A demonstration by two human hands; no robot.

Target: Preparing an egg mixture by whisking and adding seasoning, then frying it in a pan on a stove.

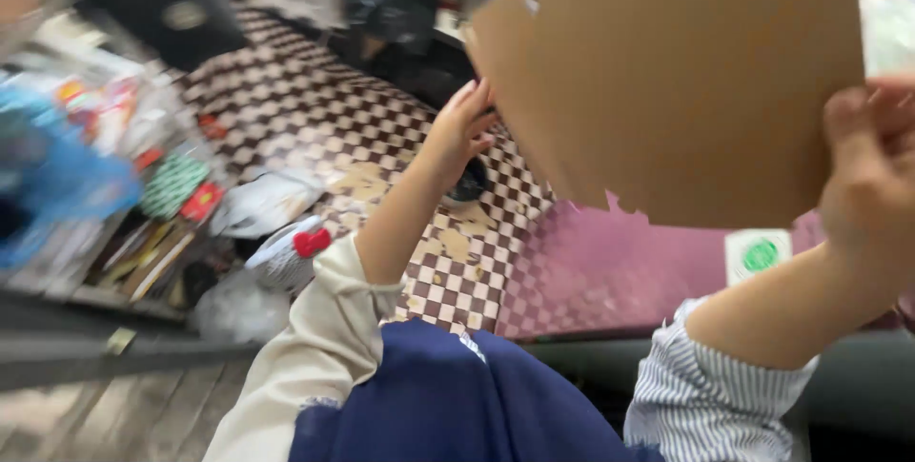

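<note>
A large flat brown cardboard sheet with a torn lower edge (pixel 681 81) is held up in the upper right of the head view, above the floor. The left hand (pixel 462 128) meets the sheet's left edge; its fingers (pixel 474 98) are curled together against the cardboard. The right hand (pixel 872 171) grips the sheet's right edge, with its fingers (pixel 848 119) clamped on the cardboard from the near side. The left arm wears a cream sleeve (pixel 310 348); the right arm wears a blue-and-white striped sleeve (pixel 710 395). A dark blue cloth (pixel 448 405) lies between the two sleeves.

Below the sheet, a brown-and-white checkered floor covering (pixel 315 109) extends to the left, stained in places. A purple mat (pixel 610 276) lies just beside it, under the sheet's lower edge. A white square label with a green round mark (pixel 758 254) sits on the mat near the right hand. Blurred mixed goods (pixel 143 185) are piled at the left, well apart from the sheet.
</note>
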